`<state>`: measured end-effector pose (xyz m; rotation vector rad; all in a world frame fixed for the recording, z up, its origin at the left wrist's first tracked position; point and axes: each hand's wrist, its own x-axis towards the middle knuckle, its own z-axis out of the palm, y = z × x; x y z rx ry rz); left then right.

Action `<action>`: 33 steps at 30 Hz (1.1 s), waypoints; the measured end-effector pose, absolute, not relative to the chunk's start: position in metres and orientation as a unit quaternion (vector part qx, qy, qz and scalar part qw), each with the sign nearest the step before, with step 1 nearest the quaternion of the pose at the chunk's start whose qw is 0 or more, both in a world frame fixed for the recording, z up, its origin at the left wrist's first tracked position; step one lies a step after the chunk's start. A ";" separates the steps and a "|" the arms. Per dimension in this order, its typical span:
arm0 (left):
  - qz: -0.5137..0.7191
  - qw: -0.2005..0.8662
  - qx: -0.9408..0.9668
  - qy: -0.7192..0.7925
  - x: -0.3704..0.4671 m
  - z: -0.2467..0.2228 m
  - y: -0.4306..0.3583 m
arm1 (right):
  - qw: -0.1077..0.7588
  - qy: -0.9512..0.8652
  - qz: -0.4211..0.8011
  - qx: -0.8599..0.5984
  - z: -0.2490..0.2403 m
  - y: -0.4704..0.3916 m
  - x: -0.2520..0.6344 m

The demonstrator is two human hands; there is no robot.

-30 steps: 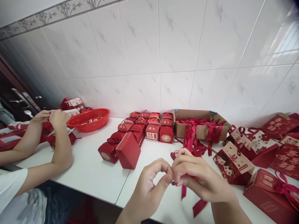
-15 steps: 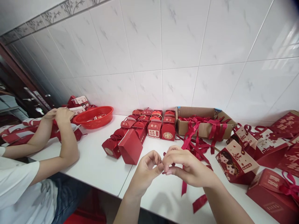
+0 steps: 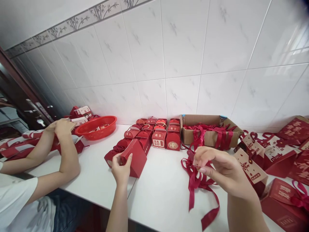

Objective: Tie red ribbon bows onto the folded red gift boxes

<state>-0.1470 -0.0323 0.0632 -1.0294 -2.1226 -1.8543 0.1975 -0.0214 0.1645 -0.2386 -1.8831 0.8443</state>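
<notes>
My left hand [image 3: 121, 167] has its thumb and fingers on the near side of a plain red box [image 3: 137, 158], which stands at the front of the rows of small red boxes [image 3: 159, 137]. Off to the right, my right hand [image 3: 214, 164] is raised above the white table, thumb and fingertips pinched on a small dark red piece whose shape is mostly hidden. Dark red ribbons [image 3: 193, 187] lie below and beside that hand.
A cardboard box [image 3: 210, 137] of ribbons stands by the tiled wall. Finished-looking gift boxes [image 3: 281, 203] crowd the right side. At left are a red basin [image 3: 96, 129], wrapped red items and a co-worker's forearms [image 3: 65, 148].
My hands have parted: the left moved left onto the plain red box, the right moved right over the ribbons. The view has shifted slightly.
</notes>
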 end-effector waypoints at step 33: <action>-0.666 -0.174 -0.610 -0.393 0.017 0.180 -0.045 | 0.630 -0.692 0.263 -0.235 0.155 -0.030 0.175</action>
